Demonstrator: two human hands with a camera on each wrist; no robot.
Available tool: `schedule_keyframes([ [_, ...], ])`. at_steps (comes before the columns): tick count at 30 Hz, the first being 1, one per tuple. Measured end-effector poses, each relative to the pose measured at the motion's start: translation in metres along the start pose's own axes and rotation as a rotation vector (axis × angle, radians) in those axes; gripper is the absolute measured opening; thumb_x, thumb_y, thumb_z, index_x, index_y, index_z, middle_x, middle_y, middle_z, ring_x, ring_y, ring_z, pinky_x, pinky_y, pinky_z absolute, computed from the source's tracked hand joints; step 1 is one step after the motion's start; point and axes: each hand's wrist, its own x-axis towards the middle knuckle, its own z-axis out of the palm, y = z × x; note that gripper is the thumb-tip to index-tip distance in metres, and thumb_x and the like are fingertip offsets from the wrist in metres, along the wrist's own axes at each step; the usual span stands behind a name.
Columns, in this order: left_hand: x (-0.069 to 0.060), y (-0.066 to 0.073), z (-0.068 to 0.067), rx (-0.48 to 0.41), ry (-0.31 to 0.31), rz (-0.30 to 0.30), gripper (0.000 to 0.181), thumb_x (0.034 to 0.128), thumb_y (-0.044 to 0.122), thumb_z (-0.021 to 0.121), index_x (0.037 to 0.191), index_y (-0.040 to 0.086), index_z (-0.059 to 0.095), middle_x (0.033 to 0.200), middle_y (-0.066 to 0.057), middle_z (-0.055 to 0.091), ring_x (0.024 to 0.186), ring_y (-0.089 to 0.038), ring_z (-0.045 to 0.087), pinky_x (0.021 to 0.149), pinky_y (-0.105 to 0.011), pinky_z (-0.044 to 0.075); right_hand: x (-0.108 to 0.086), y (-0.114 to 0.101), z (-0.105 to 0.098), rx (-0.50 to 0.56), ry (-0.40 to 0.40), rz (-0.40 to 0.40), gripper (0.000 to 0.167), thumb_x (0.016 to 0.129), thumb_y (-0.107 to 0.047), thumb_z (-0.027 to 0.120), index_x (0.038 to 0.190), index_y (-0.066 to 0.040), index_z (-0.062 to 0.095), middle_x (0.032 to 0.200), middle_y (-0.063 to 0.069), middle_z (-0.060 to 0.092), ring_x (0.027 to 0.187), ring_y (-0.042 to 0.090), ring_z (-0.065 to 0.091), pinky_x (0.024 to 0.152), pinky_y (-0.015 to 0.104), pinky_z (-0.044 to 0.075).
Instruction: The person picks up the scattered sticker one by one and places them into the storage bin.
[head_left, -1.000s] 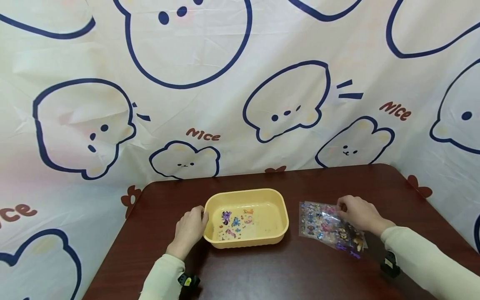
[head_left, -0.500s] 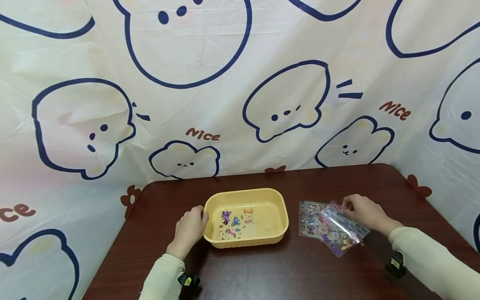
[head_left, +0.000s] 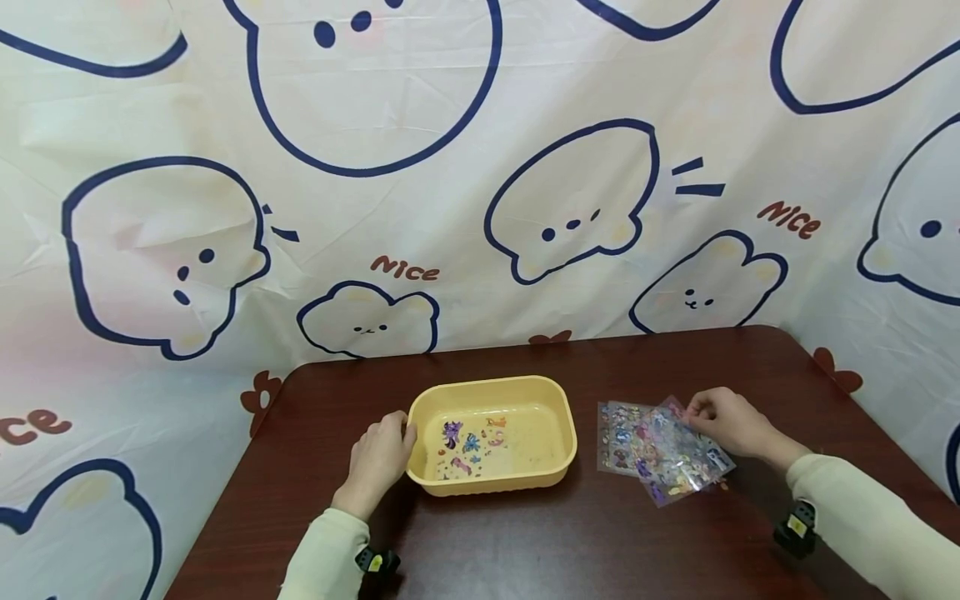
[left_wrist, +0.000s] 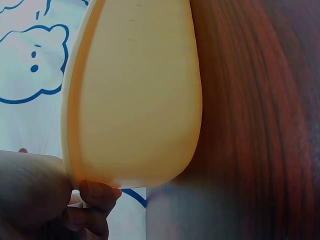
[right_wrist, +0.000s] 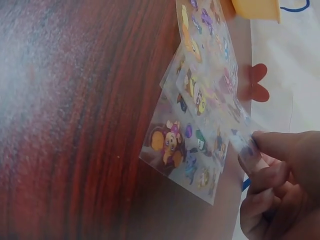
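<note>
A yellow plastic basin [head_left: 536, 433] stands on the dark wooden table, with a clear sticker sheet [head_left: 472, 446] of small colourful figures lying in it. My left hand [head_left: 377, 457] grips the basin's left rim, thumb outside in the left wrist view. To the right of the basin lie several clear sticker sheets [head_left: 617, 437]. My right hand [head_left: 729, 421] pinches the corner of the top sticker sheet [right_wrist: 210, 75] between thumb and fingers. That sheet is tilted, partly raised off the ones beneath it, as the right wrist view shows.
The brown table [head_left: 525, 542] has rounded far corners. Behind it and at both sides hangs a pale cloth [head_left: 465, 217] printed with blue bear outlines. Black cameras are strapped to the left wrist [head_left: 377, 562] and right wrist [head_left: 797, 528].
My right hand has moved slightly to the right, lifting and turning the top sticker sheet away from the sheets below. My left hand and the basin have stayed in place.
</note>
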Motion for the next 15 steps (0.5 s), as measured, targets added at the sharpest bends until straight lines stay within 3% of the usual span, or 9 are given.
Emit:
schedule_keyframes([
  [8, 0.0010, -0.0003, 0.0011, -0.007, 0.000, 0.000, 0.027, 0.1002, 0.022, 0.058, 0.111, -0.001, 0.069, 0.092, -0.017, 0.073, 0.067, -0.024, 0.064, 0.059, -0.043, 0.050, -0.0031, 0.0070, -0.0008, 0.129, -0.010, -0.032, 0.014, 0.098, -0.009, 0.062, 0.089, -0.001, 0.068, 0.062, -0.002, 0.055, 0.050, 0.003, 0.042, 0.048, 0.024, 0.039],
  [15, 0.0014, 0.0006, 0.0012, -0.004, -0.001, -0.004, 0.028, 0.1006, 0.022, 0.058, 0.112, -0.001, 0.069, 0.092, -0.017, 0.073, 0.067, -0.023, 0.063, 0.058, -0.042, 0.049, -0.0047, 0.0100, -0.0002, 0.186, -0.011, 0.005, 0.014, 0.098, -0.009, 0.063, 0.091, 0.002, 0.069, 0.061, -0.002, 0.050, 0.051, 0.003, 0.041, 0.048, 0.024, 0.038],
])
